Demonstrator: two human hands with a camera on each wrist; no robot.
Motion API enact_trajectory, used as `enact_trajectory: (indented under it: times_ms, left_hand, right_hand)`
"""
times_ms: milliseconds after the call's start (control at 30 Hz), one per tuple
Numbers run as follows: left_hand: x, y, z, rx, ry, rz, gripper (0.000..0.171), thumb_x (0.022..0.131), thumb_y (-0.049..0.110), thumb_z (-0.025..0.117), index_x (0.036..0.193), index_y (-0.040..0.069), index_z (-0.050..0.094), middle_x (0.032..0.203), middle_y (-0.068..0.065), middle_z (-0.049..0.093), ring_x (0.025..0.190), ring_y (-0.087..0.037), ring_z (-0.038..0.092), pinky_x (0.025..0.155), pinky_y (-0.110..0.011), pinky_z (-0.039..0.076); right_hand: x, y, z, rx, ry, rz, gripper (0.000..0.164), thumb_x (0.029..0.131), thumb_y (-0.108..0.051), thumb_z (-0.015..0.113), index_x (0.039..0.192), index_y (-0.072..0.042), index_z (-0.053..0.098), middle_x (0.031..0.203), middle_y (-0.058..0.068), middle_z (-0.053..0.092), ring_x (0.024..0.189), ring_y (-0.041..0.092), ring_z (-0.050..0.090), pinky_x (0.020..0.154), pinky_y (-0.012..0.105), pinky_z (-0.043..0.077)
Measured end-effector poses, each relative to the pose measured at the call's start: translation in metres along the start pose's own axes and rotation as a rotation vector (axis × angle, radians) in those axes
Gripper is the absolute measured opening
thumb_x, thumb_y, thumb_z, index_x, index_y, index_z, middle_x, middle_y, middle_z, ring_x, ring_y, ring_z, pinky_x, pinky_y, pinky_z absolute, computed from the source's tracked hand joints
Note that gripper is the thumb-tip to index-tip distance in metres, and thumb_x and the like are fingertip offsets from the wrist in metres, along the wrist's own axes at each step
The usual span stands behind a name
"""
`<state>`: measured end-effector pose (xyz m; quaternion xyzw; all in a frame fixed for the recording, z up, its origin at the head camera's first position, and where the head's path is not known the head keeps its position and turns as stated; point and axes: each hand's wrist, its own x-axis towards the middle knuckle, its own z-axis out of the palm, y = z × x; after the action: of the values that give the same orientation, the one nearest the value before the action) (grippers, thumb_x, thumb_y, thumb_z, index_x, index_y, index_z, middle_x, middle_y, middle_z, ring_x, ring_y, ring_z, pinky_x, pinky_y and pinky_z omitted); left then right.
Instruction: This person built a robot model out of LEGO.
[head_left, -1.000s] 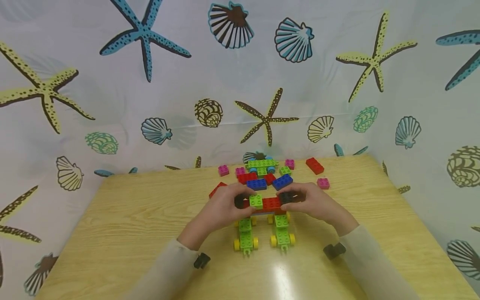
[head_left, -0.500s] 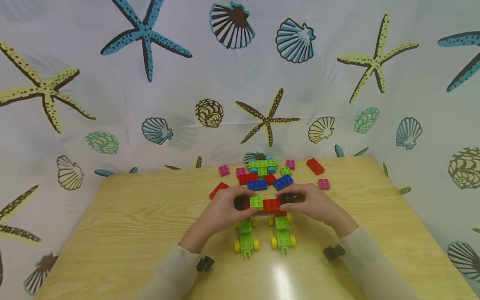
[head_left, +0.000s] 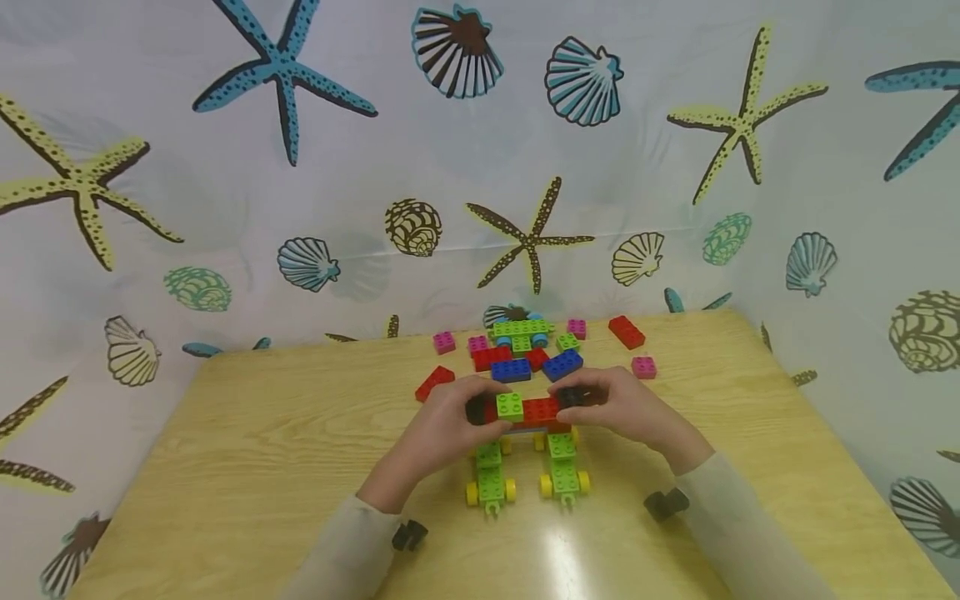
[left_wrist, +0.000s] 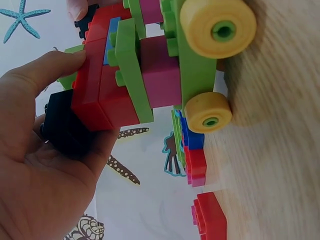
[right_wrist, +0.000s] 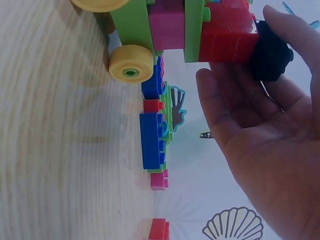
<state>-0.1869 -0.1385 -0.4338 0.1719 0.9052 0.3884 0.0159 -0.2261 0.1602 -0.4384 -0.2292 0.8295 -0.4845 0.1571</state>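
Note:
A toy brick vehicle stands on the table between my hands, with a row of red bricks [head_left: 542, 411] across its top. A bright green two-by-two brick [head_left: 510, 406] sits on that row near the left end. My left hand [head_left: 448, 423] grips the left end, thumb against the red bricks and fingers behind, around a black brick [left_wrist: 65, 125]. With my right hand [head_left: 626, 407] I hold the other end, thumb at a second black brick [right_wrist: 271, 50] and fingers behind. Below are pink bricks [left_wrist: 160, 70] and two green wheeled bases [head_left: 491, 482] with yellow wheels [right_wrist: 131, 64].
Behind the vehicle lie loose blue bricks [head_left: 512, 371], red bricks [head_left: 626, 332] and pink bricks [head_left: 643, 367]. A green base with blue wheels [head_left: 521, 330] stands at the back by the patterned cloth [head_left: 360, 183]. A red brick [head_left: 433, 382] lies beyond my left hand.
Both hands keep their hold on the vehicle. My left hand has dropped very slightly, showing more of the red brick behind it. The head view has shifted a little.

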Motion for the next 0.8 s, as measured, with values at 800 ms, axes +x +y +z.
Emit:
enact_trajectory:
  times_ms: [800]
  left_hand:
    - [-0.002, -0.005, -0.009, -0.032, -0.011, -0.08, 0.041, 0.095, 0.023, 0.092, 0.134, 0.021, 0.079, 0.152, -0.005, 0.072, 0.145, -0.032, 0.064, 0.123, -0.057, 0.054]
  right_hand:
    - [0.028, 0.012, -0.048, -0.12, -0.017, 0.033, 0.04, 0.11, -0.031, 0.074, 0.143, -0.009, 0.074, 0.14, 0.012, 0.078, 0.13, 0.031, 0.073, 0.116, 0.052, 0.061]
